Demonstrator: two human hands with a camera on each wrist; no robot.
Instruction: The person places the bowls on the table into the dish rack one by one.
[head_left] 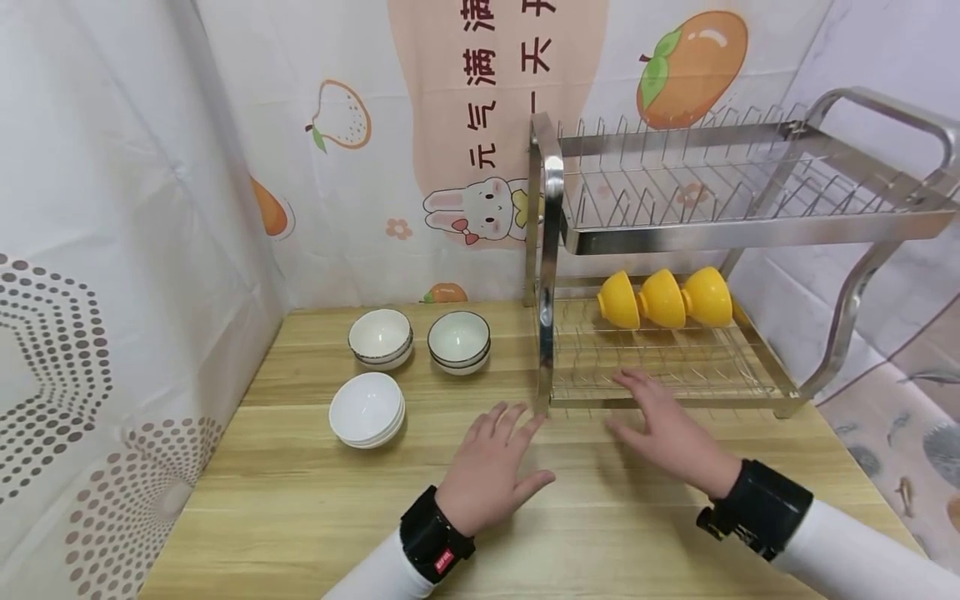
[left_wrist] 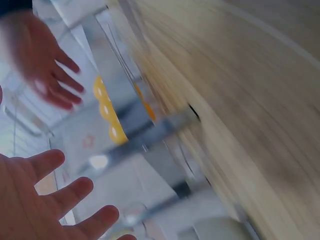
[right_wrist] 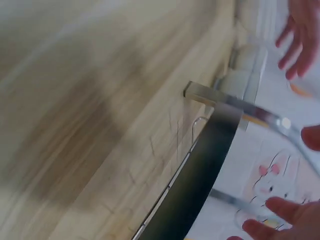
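Observation:
My left hand [head_left: 487, 471] reaches over the wooden table with fingers spread, holding nothing. Its fingertips come close to the front left leg of a metal dish rack [head_left: 675, 403] in the head view. Just in front of the rack's lower shelf is my right hand [head_left: 671, 437], fingers extended and nothing in its grasp. Three yellow bowls [head_left: 663, 298] stand on their sides in a row on that lower shelf. Left of the rack sit small stacks of bowls: white bowls [head_left: 366, 409], dark-rimmed white bowls [head_left: 381, 335] and dark-rimmed pale green bowls [head_left: 458, 340].
The rack's upper shelf [head_left: 757, 225] overhangs the yellow bowls, with upright wire dividers. Behind the wooden table [head_left: 292, 517] hangs a printed curtain [head_left: 337, 208] with fruit and a rabbit. Another patterned curtain [head_left: 112, 333] borders the left side.

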